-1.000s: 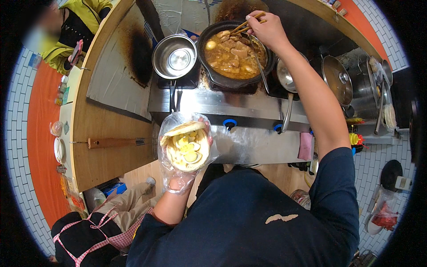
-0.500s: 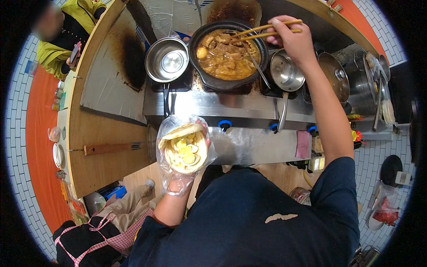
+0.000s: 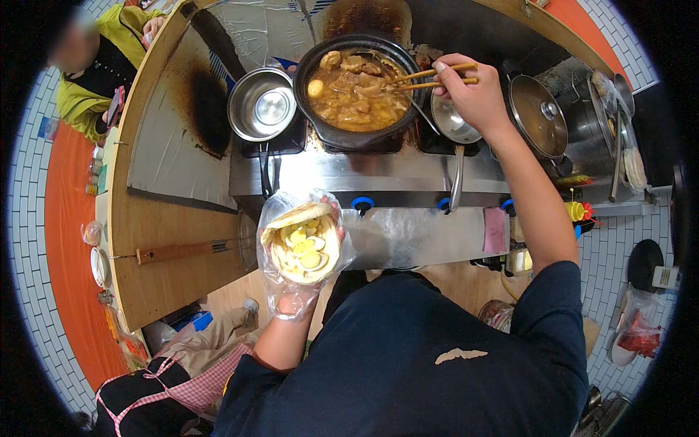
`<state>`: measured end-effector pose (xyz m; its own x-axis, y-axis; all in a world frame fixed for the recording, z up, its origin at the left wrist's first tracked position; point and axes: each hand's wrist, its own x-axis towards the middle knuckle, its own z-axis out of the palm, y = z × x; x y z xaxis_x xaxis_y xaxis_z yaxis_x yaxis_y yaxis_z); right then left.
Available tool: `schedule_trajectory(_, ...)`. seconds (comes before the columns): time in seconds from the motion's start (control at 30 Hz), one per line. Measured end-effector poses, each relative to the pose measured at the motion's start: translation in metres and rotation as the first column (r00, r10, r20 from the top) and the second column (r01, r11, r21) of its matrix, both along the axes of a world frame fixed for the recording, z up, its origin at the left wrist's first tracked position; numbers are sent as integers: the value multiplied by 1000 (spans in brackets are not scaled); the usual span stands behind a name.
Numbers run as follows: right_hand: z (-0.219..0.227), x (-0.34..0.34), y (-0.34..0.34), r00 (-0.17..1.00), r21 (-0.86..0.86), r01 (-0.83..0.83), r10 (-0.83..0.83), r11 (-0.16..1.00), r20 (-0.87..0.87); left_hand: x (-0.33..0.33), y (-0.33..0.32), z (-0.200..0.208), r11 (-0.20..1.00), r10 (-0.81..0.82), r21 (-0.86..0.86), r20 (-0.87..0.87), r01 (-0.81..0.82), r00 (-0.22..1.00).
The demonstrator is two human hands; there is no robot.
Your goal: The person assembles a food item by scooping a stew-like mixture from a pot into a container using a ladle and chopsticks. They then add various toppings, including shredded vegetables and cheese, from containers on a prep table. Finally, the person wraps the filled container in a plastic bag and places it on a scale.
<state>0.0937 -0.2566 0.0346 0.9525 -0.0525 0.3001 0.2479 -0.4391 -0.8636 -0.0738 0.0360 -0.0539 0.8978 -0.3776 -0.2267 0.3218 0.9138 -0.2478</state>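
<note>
— Steel stove (image 3: 349, 178) ahead: your right hand (image 3: 477, 98) pinches chopsticks (image 3: 429, 76) over the far stew pot (image 3: 353, 91); your gloved left hand (image 3: 298, 255) cups the near egg-filled bun (image 3: 302, 244).

— Risk?

— Sauce could drip between pot and bun, or the bun could tip. Since a moment ago, the chopsticks have lifted rightward.

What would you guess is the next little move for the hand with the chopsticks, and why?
Probably dip the chopsticks into the black pot and pinch a piece of the stew. The right hand holds their tips over the pot's rim, with nothing between them, while the left hand, in a clear plastic glove, holds an opened flatbread with sliced egg inside.
</note>
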Motion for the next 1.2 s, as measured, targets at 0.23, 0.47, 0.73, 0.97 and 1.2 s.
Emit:
schedule_trajectory(0.23, -6, -4, 12, 996, -133, 25, -13, 991, 88, -3, -3, 17, 990, 42, 137, -101, -28, 994)
schedule_trajectory(0.47, -39, 19, 13, 990, 148, 135, -129, 980, -50, -3, 1, 1, 997, 28, 72, -18, -27, 999)
schedule_trajectory(0.73, -51, 32, 5, 991, 367, 122, -134, 922, 5, -2, -1, -3, 999, -15, 30, 7, 14, 1000)
schedule_trajectory(0.97, -1, 0, -5, 998, 31, 52, -53, 998, 33, -2, -5, -5, 999, -14, 35, 6, 14, 1000)
schedule_trajectory(1.2, -2, -8, -5, 999, -2, 33, -33, 999, -5, -4, -7, 9, 999, -7, -54, -14, 7, 1000)
